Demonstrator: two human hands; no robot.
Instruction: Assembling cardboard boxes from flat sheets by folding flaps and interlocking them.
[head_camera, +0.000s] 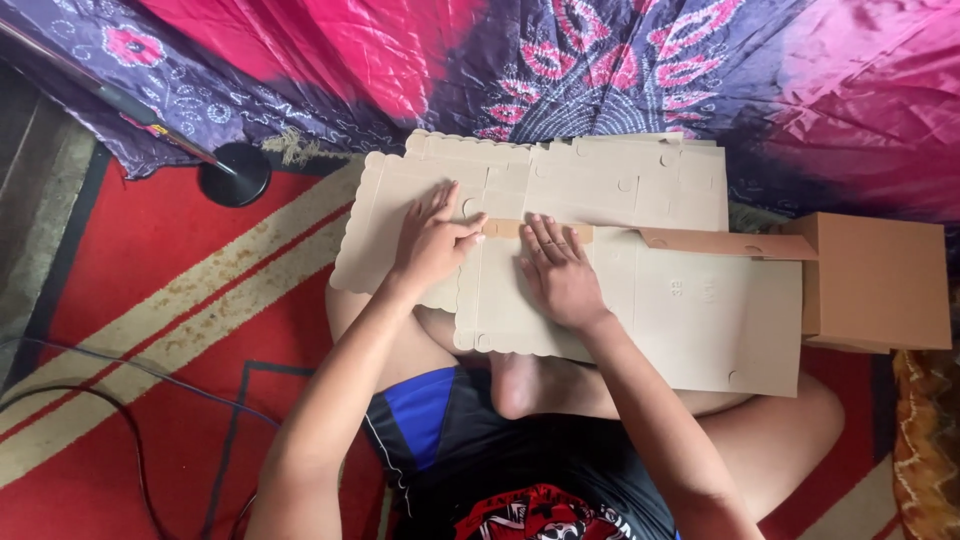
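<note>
A flat die-cut cardboard box blank (690, 310) with scalloped edges lies across my crossed legs and the rug. My left hand (430, 240) rests on its left panel, fingers bent, thumb pointing right toward a brown flap strip (505, 228). My right hand (558, 275) lies flat, palm down, on the middle panel with the fingertips at that same brown strip. Neither hand grips anything; both press on the cardboard. More flat blanks (620, 175) are stacked beneath, toward the far side.
A folded brown cardboard box (880, 285) stands at the right, with one long flap (725, 243) reaching over the blank. A red patterned rug (170, 290) covers the floor. Pink-purple fabric (620, 70) hangs behind. A black round stand base (235, 175) and cables (120, 400) are at the left.
</note>
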